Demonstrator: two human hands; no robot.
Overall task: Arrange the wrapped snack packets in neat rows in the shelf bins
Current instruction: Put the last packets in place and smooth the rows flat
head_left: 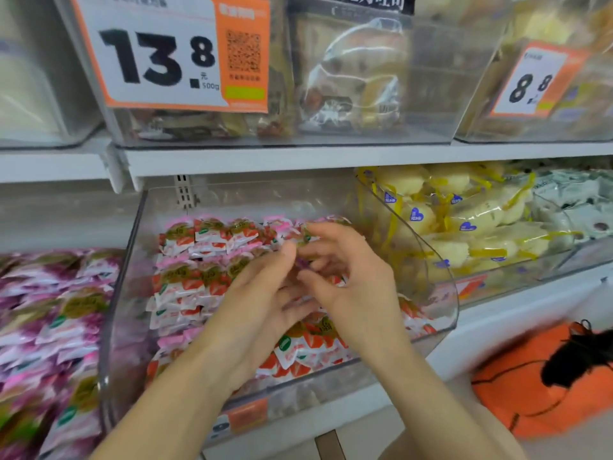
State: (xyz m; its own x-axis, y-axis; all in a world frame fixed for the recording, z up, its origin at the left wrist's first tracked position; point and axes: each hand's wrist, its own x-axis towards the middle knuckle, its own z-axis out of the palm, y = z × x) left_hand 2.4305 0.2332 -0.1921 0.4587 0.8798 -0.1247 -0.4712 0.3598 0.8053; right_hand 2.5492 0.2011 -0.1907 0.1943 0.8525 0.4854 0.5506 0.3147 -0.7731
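Red, white and pink strawberry-printed snack packets (199, 247) lie in rows in the clear bin (442, 303) at frame centre. Over them the left hand (262, 293) lies relaxed with straight fingers. The right hand (351, 283) curls loosely, its hold too blurred to tell.

Left hand (262, 293) and right hand (345, 277) cover some packets (298, 346) — any grip seemingly blurred.

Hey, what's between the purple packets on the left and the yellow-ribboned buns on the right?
In the head view, a clear bin of red-and-white snack packets sits between them, with the left hand and right hand over it.
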